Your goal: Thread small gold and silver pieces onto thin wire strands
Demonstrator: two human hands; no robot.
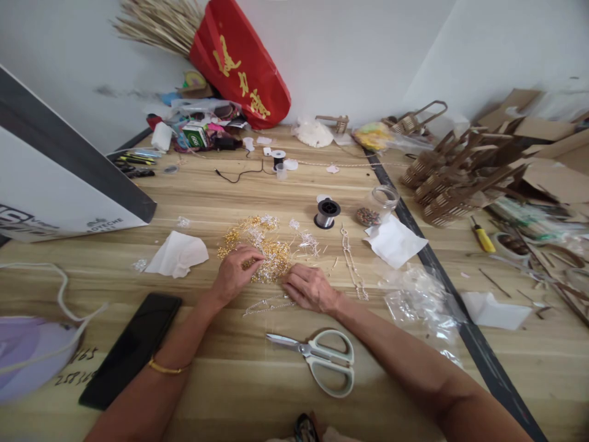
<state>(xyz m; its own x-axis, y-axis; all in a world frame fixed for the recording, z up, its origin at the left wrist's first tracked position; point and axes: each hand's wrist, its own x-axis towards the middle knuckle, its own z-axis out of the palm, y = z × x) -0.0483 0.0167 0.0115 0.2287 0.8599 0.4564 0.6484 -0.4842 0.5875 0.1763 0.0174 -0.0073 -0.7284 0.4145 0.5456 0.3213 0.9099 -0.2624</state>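
My left hand (237, 274) rests at the near-left edge of a loose pile of gold and silver beads (271, 252). Its thumb and forefinger are pinched together, and whatever they hold is too small to name. At the pile's near-right edge, my right hand (310, 287) lies with fingers curled down and together; its fingertips are hidden. A thin beaded chain (264, 305) runs along the table to the right hand's underside. Another beaded chain (350, 264) lies to the right. White-handled scissors (317, 353) lie partly open in front of both hands.
A spool of wire (327, 213), a glass jar (385, 197) and white paper (396, 241) are beyond the right hand. Clear plastic bags (421, 301) lie right. A black phone (131, 350) and a crumpled tissue (178, 254) are left. Small woven baskets (453, 178) stand far right.
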